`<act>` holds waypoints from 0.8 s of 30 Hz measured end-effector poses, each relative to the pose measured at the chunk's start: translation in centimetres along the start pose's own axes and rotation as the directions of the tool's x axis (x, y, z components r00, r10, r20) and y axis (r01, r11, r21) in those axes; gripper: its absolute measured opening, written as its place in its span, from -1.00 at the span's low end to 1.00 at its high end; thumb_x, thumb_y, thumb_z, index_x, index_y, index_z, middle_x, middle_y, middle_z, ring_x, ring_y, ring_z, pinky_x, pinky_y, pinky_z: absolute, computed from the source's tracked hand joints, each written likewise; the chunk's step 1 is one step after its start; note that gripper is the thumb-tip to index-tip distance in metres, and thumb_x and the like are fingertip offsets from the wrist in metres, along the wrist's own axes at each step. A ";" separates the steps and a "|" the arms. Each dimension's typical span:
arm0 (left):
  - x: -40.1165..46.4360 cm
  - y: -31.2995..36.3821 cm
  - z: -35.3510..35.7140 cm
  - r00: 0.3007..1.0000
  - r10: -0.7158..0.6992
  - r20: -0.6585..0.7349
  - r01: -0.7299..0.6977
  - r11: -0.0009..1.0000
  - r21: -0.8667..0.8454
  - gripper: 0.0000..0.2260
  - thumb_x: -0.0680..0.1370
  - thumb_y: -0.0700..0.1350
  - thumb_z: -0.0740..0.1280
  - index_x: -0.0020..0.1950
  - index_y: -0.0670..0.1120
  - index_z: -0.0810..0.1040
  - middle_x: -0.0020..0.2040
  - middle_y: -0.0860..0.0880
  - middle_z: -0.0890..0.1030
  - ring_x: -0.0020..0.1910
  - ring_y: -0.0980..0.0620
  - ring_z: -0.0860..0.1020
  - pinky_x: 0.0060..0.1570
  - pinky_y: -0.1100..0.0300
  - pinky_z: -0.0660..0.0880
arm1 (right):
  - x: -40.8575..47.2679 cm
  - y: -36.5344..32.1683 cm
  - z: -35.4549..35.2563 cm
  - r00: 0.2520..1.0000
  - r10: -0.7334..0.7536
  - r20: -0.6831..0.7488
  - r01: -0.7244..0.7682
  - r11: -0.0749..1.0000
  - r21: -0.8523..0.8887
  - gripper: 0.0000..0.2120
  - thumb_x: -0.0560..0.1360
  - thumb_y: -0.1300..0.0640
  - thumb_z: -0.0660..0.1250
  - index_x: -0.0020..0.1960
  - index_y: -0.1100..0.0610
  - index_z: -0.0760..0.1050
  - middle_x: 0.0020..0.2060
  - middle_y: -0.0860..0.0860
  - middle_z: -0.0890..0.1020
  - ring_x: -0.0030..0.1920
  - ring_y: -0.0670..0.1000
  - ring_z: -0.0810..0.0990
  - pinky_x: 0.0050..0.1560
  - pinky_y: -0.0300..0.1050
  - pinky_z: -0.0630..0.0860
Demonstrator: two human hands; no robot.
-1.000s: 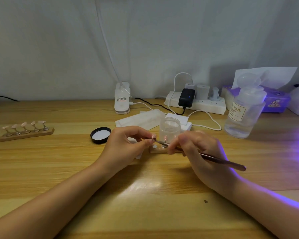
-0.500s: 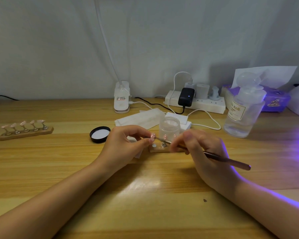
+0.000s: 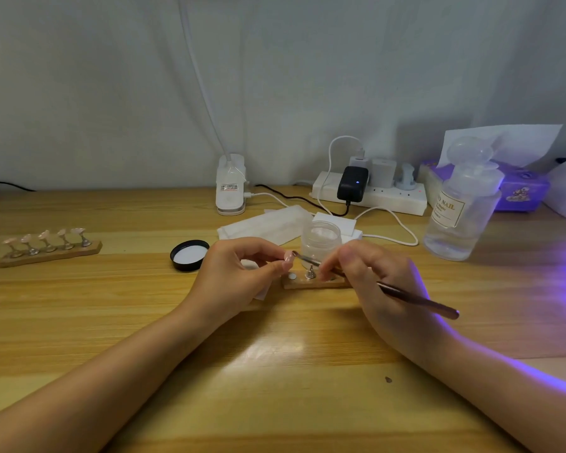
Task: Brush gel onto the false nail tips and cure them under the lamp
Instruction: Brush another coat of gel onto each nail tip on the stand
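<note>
1. Against the frame half a second before: the brush (image 3: 386,287) had tilted a little, its handle end sitting slightly lower toward the right of the frame; the bristle end stayed at the nail tip (image 3: 288,257). Both hands remained at frame centre, barely shifted.
2. Left hand (image 3: 239,276): forearm entered from the lower left, wrist resting on the wooden table (image 3: 275,403). Thumb and forefinger were curled together, pinching the small stand that carried the pink nail tip; the tip was held just above the left end of the small wooden base (image 3: 314,282).
3. Right hand (image 3: 376,282): forearm entered from the lower right, purple light along its edge. Fingers were bent and closed on the brush shaft like a pen; handle pointed to the lower right, bristles touched the held nail tip.
4. Small wooden base: lay between the two hands, partly hidden by the right fingers; one metal stand (image 3: 310,274) upright on it, a white disc beside that.
5. Open clear jar (image 3: 321,241) stood just behind the base; its black lid (image 3: 189,255) lay left of the left hand, inner side up.
6. Second rack (image 3: 48,246) with five nail tips sat at the left of the frame, well apart from the hands.
7. Clear bottle (image 3: 461,210) stood at the right; power strip (image 3: 370,194) along the back wall. Lamp itself not identifiable, only purple glow at the right edge.
</note>
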State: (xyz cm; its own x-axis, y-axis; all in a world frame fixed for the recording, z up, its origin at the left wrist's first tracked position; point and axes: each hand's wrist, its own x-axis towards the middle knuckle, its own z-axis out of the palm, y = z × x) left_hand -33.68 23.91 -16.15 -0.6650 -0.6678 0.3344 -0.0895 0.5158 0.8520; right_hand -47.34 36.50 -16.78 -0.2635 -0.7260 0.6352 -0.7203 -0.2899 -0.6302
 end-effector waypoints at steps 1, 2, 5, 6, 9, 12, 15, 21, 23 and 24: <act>0.0 -0.1 0.0 1.000 0.001 -0.003 -0.001 1.000 0.000 -0.93 0.40 -0.15 0.44 -0.20 0.03 0.66 -0.28 0.10 0.65 -0.24 0.20 0.56 -0.24 0.47 0.44 | 0.0 -0.1 0.0 0.999 -0.032 0.024 0.032 0.999 -0.020 -0.64 0.53 -0.07 0.05 -0.21 0.03 0.55 -0.30 -0.22 0.57 -0.19 -0.23 0.53 -0.12 -0.33 0.38; 0.0 -0.1 0.0 1.000 0.003 -0.005 -0.003 1.000 0.000 -0.94 0.39 -0.14 0.44 -0.20 0.03 0.66 -0.28 0.09 0.65 -0.24 0.20 0.56 -0.24 0.47 0.44 | -0.1 -0.1 0.1 0.997 -0.069 0.041 0.070 0.997 -0.031 -0.63 0.54 -0.09 0.06 -0.21 0.03 0.56 -0.29 -0.26 0.55 -0.19 -0.25 0.52 -0.12 -0.35 0.36; 0.0 -0.1 0.0 1.000 0.000 -0.004 0.000 1.000 -0.005 -0.96 0.39 -0.11 0.44 -0.20 0.03 0.66 -0.27 0.10 0.66 -0.23 0.19 0.56 -0.24 0.47 0.44 | -0.3 0.1 0.1 0.992 -0.123 0.019 0.124 0.992 -0.018 -0.54 0.57 -0.13 0.03 -0.22 0.08 0.58 -0.29 -0.29 0.52 -0.18 -0.28 0.51 -0.09 -0.32 0.36; 0.1 -0.1 0.0 1.000 -0.006 -0.002 0.005 1.000 -0.010 -0.95 0.39 -0.11 0.44 -0.20 0.04 0.66 -0.26 0.10 0.66 -0.23 0.19 0.56 -0.25 0.47 0.44 | -0.2 0.1 0.0 0.995 -0.103 -0.006 0.103 0.995 -0.004 -0.56 0.56 -0.12 0.05 -0.23 0.08 0.58 -0.30 -0.26 0.54 -0.19 -0.25 0.53 -0.09 -0.25 0.40; 0.1 -0.1 0.0 1.000 -0.024 0.001 0.024 0.999 -0.031 -0.95 0.39 -0.11 0.44 -0.19 0.04 0.66 -0.25 0.12 0.66 -0.25 0.25 0.56 -0.27 0.47 0.43 | 0.0 0.3 0.1 0.999 -0.008 -0.033 0.008 1.000 0.000 -0.60 0.53 -0.05 0.04 -0.23 0.08 0.57 -0.31 -0.13 0.61 -0.19 -0.16 0.57 -0.10 -0.10 0.47; 0.1 -0.2 0.1 0.999 -0.032 -0.013 0.031 0.999 -0.044 -0.95 0.39 -0.11 0.44 -0.20 0.04 0.66 -0.27 0.07 0.66 -0.26 0.25 0.56 -0.28 0.47 0.44 | 0.0 0.1 0.2 0.997 -0.075 0.021 0.076 0.996 -0.046 -0.60 0.55 -0.07 0.06 -0.21 0.09 0.58 -0.29 -0.18 0.58 -0.20 -0.17 0.55 -0.12 -0.17 0.44; 0.1 -0.1 0.2 0.999 -0.042 -0.013 0.041 0.998 -0.056 -0.95 0.37 -0.07 0.44 -0.20 0.03 0.67 -0.28 0.05 0.66 -0.26 0.23 0.57 -0.28 0.46 0.45 | -0.2 0.0 0.2 0.986 -0.155 0.057 0.158 0.986 -0.058 -0.55 0.58 -0.10 0.02 -0.19 0.10 0.59 -0.27 -0.22 0.54 -0.19 -0.24 0.51 -0.08 -0.29 0.38; 0.0 0.1 0.0 1.000 -0.008 0.011 0.009 0.998 -0.061 -0.87 0.34 -0.07 0.42 -0.14 -0.01 0.68 -0.18 0.06 0.65 -0.15 0.14 0.57 -0.18 0.31 0.53 | -0.1 -0.1 -0.2 0.995 0.055 -0.086 -0.042 0.989 0.140 -0.65 0.50 -0.04 0.07 -0.25 0.07 0.54 -0.31 -0.10 0.61 -0.20 -0.14 0.57 -0.13 -0.30 0.42; -0.1 0.1 0.1 1.000 0.006 0.029 -0.003 0.995 -0.098 -0.89 0.36 -0.15 0.42 -0.14 0.01 0.67 -0.18 0.02 0.66 -0.17 0.05 0.59 -0.26 0.29 0.53 | 0.1 -0.2 -0.2 0.991 0.093 -0.099 -0.076 0.983 0.166 -0.68 0.49 -0.05 0.08 -0.23 0.04 0.53 -0.32 -0.10 0.61 -0.19 -0.19 0.57 -0.15 -0.42 0.39; -0.1 0.1 0.1 0.999 0.008 0.035 -0.004 0.994 -0.110 -0.87 0.38 -0.18 0.41 -0.14 0.02 0.66 -0.18 0.02 0.67 -0.16 0.02 0.59 -0.29 0.29 0.53 | 0.1 -0.2 -0.1 0.991 0.091 -0.099 -0.075 0.986 0.151 -0.69 0.49 -0.05 0.08 -0.23 0.04 0.53 -0.32 -0.10 0.61 -0.19 -0.21 0.56 -0.15 -0.44 0.38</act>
State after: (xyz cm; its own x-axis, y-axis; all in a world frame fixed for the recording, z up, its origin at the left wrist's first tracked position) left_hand -33.72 24.08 -16.14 -0.6913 -0.6445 0.3268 -0.0050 0.4566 0.8897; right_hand -47.32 36.55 -16.49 -0.3903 -0.6837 0.6166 -0.5934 -0.3252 -0.7362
